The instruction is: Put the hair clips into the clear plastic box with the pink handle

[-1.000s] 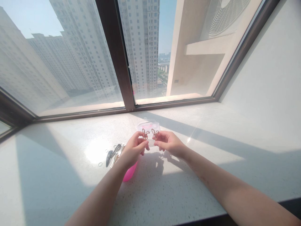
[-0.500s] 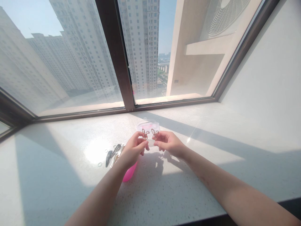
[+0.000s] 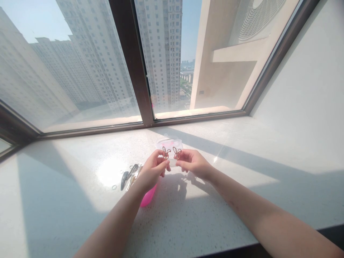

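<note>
Tall apartment towers point(image 3: 161, 53) fill the view beyond the glass, under a pale blue sky. Nearer, the dark brown window frame point(image 3: 134, 61) rises in front of me, its thick upright bar left of centre. Below it spreads the white speckled windowsill point(image 3: 209, 222), crossed by bright sun and broad shadow, and on my right stands a white wall point(image 3: 303, 93). Outside at upper right I can see a round fan grille point(image 3: 258, 21).

My bare forearms reach in over the windowsill, and my hands are near each other but apart. A translucent pouch point(image 3: 172, 142) with some pink on it shows just beyond them. Partly hidden under my left forearm is something bright pink point(image 3: 147, 199); I cannot tell what it is. Beside that forearm lies a small heap of dark and metallic clips point(image 3: 131, 173).

My left hand point(image 3: 154, 170) pinches one copper-coloured wire rabbit point(image 3: 166, 154) between thumb and fingers; my right hand point(image 3: 196, 165) pinches a matching wire rabbit point(image 3: 176, 152). Both rabbits are ears up, side by side, not touching. Left of the clips lies a tiny ring point(image 3: 114, 187).
</note>
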Demonstrator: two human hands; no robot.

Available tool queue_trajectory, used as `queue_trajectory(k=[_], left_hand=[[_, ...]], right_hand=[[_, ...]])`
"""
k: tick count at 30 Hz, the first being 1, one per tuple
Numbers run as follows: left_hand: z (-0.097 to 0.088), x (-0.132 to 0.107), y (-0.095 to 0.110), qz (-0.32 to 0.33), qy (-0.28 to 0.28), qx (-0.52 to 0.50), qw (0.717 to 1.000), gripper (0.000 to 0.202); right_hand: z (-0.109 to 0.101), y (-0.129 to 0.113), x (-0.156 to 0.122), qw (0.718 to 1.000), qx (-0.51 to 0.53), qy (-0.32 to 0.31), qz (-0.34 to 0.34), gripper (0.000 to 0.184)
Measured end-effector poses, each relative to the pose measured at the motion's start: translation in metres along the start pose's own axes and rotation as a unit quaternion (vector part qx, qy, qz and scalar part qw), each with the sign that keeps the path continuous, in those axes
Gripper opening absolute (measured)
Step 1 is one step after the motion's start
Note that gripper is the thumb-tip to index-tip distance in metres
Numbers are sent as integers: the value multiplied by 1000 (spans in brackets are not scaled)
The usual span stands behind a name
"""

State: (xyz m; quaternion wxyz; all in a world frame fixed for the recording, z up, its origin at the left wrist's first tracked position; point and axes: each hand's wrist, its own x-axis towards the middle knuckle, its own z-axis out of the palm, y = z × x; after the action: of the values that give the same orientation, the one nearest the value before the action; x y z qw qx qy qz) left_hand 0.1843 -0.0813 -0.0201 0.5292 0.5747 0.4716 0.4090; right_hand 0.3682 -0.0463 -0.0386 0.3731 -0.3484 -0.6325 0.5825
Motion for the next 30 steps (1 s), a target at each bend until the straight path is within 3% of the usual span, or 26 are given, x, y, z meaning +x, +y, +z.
queue_trajectory(k=[30], left_hand=[[0,0,-6,-3,-3,30,1000,10]], right_hand=[[-1,2,1,1000,-8,8,-10,18]])
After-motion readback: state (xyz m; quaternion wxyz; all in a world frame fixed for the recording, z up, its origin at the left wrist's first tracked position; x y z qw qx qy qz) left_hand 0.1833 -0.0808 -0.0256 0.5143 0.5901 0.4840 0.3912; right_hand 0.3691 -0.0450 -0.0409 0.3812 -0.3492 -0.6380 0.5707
